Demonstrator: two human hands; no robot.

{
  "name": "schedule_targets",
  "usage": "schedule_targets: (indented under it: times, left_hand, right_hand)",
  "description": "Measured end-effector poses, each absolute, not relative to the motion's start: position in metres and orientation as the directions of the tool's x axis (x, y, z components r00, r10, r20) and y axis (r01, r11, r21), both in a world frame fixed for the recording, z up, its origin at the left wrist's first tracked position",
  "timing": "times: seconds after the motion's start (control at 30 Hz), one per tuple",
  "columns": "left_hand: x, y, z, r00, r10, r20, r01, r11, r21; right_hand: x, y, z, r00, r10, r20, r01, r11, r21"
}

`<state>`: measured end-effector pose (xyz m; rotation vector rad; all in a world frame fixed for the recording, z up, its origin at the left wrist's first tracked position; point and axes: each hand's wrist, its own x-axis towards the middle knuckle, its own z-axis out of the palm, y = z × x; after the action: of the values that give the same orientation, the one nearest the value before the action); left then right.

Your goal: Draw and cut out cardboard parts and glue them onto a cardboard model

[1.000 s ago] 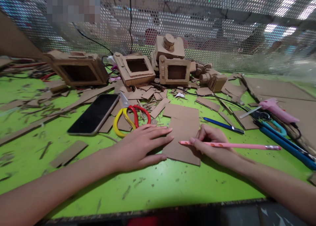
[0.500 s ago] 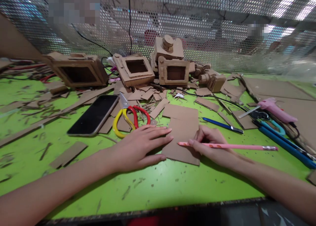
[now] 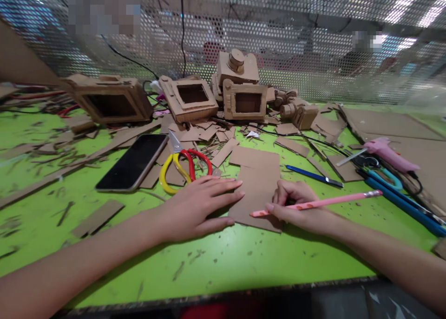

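Observation:
My left hand [image 3: 200, 205] lies flat with its fingers stretched out, the fingertips on the left edge of a brown cardboard piece [image 3: 259, 177]. Between the fingers of my right hand [image 3: 298, 205] is a pink pencil [image 3: 334, 199], its tip down on the lower part of the cardboard and its eraser end pointing right. Scissors [image 3: 184, 166] with one yellow and one red handle rest just beyond my left hand. A blue utility knife [image 3: 313, 176] lies beyond my right hand.
A smartphone [image 3: 134, 162] lies on the green table [image 3: 216, 263] at left. Cardboard camera models [image 3: 245, 100] stand along the back before a perforated metal screen [image 3: 278, 35]. At right are a pink glue gun [image 3: 392, 155] and a cardboard sheet [image 3: 393, 124]. Cardboard scraps [image 3: 209, 132] litter the middle.
The pencil tip has moved a little toward me on the cardboard, and its eraser end has swung up and away. My left hand has stayed in place.

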<state>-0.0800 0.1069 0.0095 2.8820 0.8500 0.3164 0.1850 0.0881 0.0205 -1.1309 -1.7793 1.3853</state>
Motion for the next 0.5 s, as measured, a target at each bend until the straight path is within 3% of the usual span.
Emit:
schedule_targets:
  times: [0.23,0.37,0.5]
  left_hand:
    - [-0.082,0.108,0.007,0.822,0.54,0.183,0.511,-0.84,0.181]
    - [-0.081,0.108,0.008,0.826,0.535,0.178,0.512,-0.844,0.162]
    - [-0.08,0.108,0.01,0.831,0.533,0.16,0.515,-0.845,0.142]
  right_hand:
    - [0.184,0.092,0.024,-0.44,0.895,-0.07,0.104,-0.026,-0.994]
    - [0.186,0.106,0.029,-0.263,0.963,-0.051,-0.081,-0.075,-0.994]
    - [0.191,0.117,0.029,-0.248,0.962,-0.111,0.055,-0.101,-0.993]
